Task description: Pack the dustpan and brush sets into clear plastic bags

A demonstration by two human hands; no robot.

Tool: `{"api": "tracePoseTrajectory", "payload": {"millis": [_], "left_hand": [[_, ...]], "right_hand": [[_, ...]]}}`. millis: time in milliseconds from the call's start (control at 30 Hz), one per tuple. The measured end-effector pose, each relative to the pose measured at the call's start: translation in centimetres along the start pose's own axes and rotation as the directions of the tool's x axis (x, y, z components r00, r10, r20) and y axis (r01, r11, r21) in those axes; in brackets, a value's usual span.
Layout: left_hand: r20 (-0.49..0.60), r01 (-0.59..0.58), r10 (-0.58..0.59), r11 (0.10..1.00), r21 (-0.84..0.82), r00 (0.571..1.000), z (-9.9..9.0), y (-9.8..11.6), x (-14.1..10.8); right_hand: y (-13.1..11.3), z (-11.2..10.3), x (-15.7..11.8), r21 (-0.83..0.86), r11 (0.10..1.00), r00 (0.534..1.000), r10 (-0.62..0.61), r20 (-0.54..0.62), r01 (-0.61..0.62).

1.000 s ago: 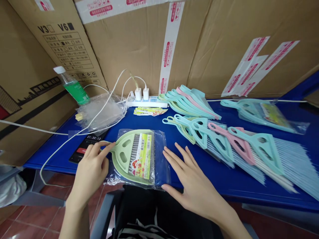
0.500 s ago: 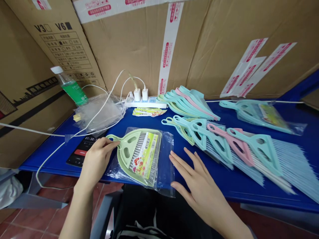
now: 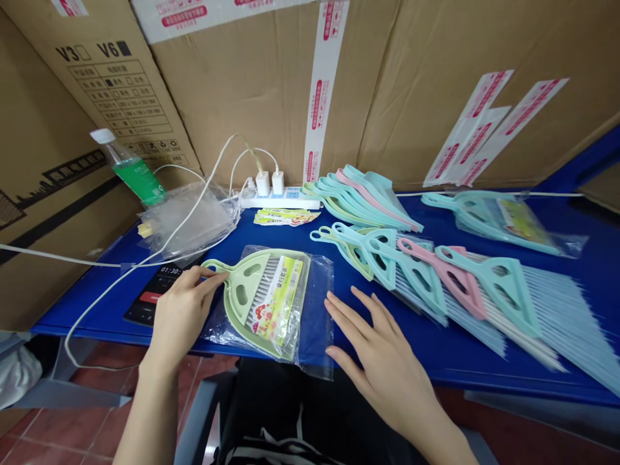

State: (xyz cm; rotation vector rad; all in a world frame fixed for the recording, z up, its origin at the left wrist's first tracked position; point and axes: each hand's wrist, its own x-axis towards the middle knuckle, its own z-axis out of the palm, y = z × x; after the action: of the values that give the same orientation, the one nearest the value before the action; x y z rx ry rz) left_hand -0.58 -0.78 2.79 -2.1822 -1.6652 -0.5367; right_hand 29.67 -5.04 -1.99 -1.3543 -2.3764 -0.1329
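Note:
A light green dustpan and brush set (image 3: 246, 294) lies in a clear plastic bag (image 3: 316, 323) near the front edge of the table, handles to the left. A yellow-green label card (image 3: 279, 303) with a red mushroom drawing rests over the bristles. My left hand (image 3: 181, 310) pinches the set's handle between thumb and fingers. Beside the bag's right edge, my right hand (image 3: 375, 345) lies with fingers stretched out and spread, its fingertips close to the plastic; I cannot tell whether they touch it.
Small brushes (image 3: 450, 284) lie in a row at the right. Behind are stacked dustpans (image 3: 368, 200), a bagged blue set (image 3: 498, 219), label cards (image 3: 283, 217) and a power strip (image 3: 281, 200). At left are plastic bags (image 3: 188, 216), a bottle (image 3: 135, 174), a phone (image 3: 155, 294) and cables.
The whole view has shifted slightly to the left. Both hands and the bagged set keep nearly the same places relative to each other.

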Motion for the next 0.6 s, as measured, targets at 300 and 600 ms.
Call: {"api": "tracePoseTrajectory", "payload": {"millis": [300,600], "left_hand": [[-0.081,-0.106,0.112,0.991,0.079,0.990,-0.04,0.33,-0.32],[-0.036,-0.043,0.045,0.998,0.050,0.998,-0.14,0.19,-0.72]], "right_hand": [[-0.15,0.00,0.23,-0.046,0.998,0.998,-0.033,-0.056,0.030],[-0.21,-0.01,0.33,-0.027,1.000,0.999,-0.003,-0.039,0.002]]}}
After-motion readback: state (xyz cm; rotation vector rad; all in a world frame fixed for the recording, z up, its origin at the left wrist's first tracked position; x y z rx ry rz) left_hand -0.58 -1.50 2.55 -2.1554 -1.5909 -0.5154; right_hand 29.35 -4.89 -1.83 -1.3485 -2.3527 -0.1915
